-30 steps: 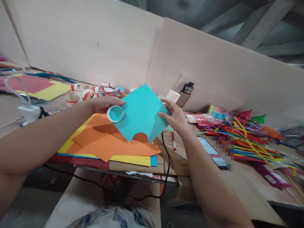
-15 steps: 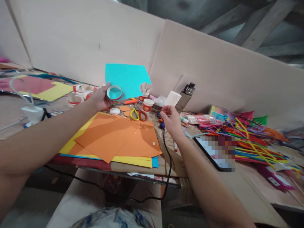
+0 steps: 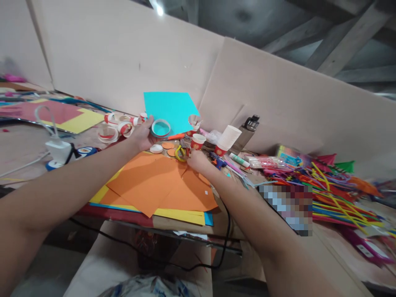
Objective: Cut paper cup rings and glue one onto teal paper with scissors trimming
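Note:
My left hand (image 3: 144, 136) grips a paper cup ring (image 3: 161, 135), white with a red outside, together with a turquoise paper sheet (image 3: 170, 105). The sheet shows through the ring's opening. My right hand (image 3: 200, 162) is closed at the scissors (image 3: 179, 154), its fingers over the red handle while the yellow handle stays visible. Beneath and in front of both hands lie overlapping orange sheets (image 3: 154, 181) on yellow sheets (image 3: 182, 215). A white disc (image 3: 156, 148) and orange discs (image 3: 168, 145) lie between the hands. Just behind my right hand stands a red-and-white paper cup (image 3: 198, 142).
Stacked paper cups (image 3: 229, 139) lean near a bottle (image 3: 246, 133). Colourful pipe cleaners (image 3: 337, 200) and a phone (image 3: 287, 210) lie to the right. Several cut cup rings (image 3: 108, 134) and a charger (image 3: 58, 151) sit at left. A black cable (image 3: 228, 214) hangs over the table edge.
My right hand has moved left and down from beside the stacked cups onto the scissors. My left hand still holds the ring and turquoise sheet. The whole view has shifted slightly.

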Demonstrator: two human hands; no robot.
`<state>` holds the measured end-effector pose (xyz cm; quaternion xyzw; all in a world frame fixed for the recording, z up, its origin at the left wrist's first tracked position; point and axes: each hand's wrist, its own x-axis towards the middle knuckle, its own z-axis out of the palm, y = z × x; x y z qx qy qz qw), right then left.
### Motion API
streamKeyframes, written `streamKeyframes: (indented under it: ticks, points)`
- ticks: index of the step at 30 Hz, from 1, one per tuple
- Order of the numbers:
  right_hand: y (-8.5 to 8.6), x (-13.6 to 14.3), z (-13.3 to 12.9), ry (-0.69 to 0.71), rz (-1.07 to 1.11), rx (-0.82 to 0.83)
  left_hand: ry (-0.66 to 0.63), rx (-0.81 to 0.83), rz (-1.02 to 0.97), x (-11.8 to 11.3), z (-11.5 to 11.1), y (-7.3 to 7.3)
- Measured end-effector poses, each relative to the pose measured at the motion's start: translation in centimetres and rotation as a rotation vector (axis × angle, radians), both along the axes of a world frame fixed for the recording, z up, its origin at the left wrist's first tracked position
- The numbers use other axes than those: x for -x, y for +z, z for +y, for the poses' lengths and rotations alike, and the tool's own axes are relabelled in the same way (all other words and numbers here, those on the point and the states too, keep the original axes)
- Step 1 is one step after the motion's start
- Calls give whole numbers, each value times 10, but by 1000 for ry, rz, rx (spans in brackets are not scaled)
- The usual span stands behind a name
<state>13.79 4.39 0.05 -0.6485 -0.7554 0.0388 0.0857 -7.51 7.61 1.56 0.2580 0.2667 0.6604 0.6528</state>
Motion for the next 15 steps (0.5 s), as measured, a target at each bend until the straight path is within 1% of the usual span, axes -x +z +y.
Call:
streamKeyframes:
  ticks: [4,8,12,15]
  points:
    - [-3,18,10,-59,-105,29,-45,-24,24,-5,-2,-5]
    - [-1,25,23,-41,-121,63,-80,-18,34,-8,-2,-12]
    - [5,20,32,-26,-74,73,-95,-34,33,-11,-3,-16]
    - [7,7,27,-42,14,90,-86,-53,24,-12,-6,-15]
